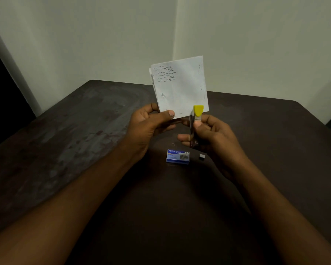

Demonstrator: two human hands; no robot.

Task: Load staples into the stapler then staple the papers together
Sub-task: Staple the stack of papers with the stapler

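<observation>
A small stack of white papers (180, 87) is held upright above the table, with many staples in its upper left and along its right edge. My left hand (151, 123) pinches the stack's lower left corner, thumb on the front. My right hand (206, 134) grips a small stapler (196, 115) with a yellow tip; its jaws sit over the papers' bottom edge near the lower right corner. A blue staple box (178, 156) lies on the table below my hands.
The dark brown table (84, 140) stands in a corner against pale walls. A small block of staples (202, 157) lies right of the box, and a single loose staple (173, 144) lies just above it.
</observation>
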